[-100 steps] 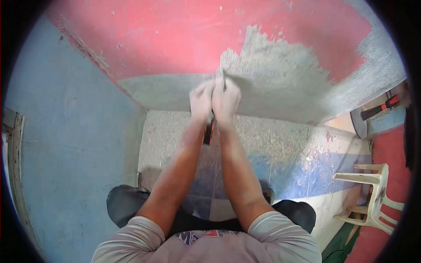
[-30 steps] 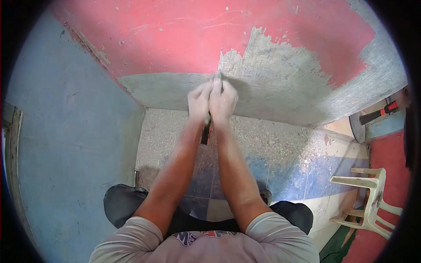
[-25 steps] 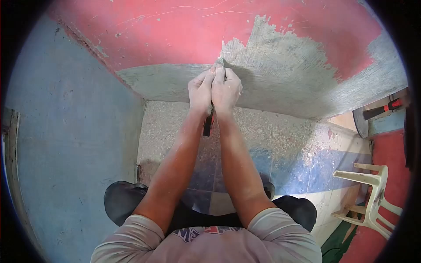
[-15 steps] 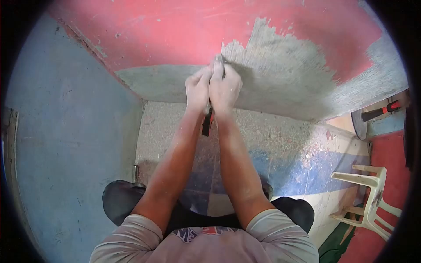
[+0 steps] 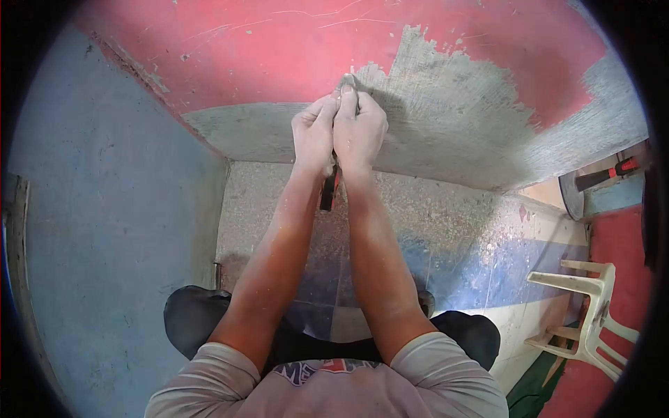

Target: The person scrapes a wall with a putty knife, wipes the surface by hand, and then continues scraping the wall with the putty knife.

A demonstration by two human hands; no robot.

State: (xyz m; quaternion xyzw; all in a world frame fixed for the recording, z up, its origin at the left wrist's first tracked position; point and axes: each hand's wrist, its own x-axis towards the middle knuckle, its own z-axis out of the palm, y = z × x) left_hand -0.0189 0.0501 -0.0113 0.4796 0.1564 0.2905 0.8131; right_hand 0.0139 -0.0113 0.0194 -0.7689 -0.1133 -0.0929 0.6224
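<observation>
My left hand [image 5: 313, 136] and my right hand [image 5: 359, 134] are side by side, dusty and closed around a scraping tool. The tool's grey blade [image 5: 347, 82] shows above the fingertips, at the lower part of the wall's red paint [image 5: 279, 56]. A black and red part of a tool [image 5: 328, 194] shows below, between my wrists; how it joins the blade is hidden. Right of my hands is a rough, bare grey patch [image 5: 446, 90] with jagged edges of red paint.
A blue-grey wall [image 5: 125, 209] stands at the left. Paint chips lie on the tiled floor [image 5: 446, 216]. A white plastic chair [image 5: 592, 299] is at the lower right. Farther up on the right are a round grey disc [image 5: 571, 197] and a red-and-black tool [image 5: 606, 175].
Both hands have shifted very slightly, and the blade now shows more above the fingers. Pale scratch lines in the upper red paint look clearer.
</observation>
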